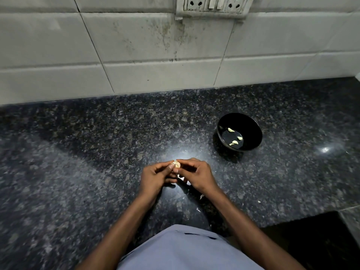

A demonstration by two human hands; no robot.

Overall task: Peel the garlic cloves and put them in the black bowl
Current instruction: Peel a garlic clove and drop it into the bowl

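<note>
A pale garlic piece (176,164) sits between my two hands above the dark granite counter. My left hand (155,177) pinches it from the left with thumb and fingertips, and my right hand (196,175) pinches it from the right. To the right and farther back stands the black bowl (251,123), upright, with three peeled cloves (235,142) lying on its bottom. White bits of garlic skin (181,178) lie on the counter just under and behind my hands.
The speckled granite counter (87,152) runs to a white tiled wall (136,55) at the back, where a socket plate (213,5) hangs. A few skin scraps (201,196) lie near my right wrist. The counter's front edge drops off at lower right.
</note>
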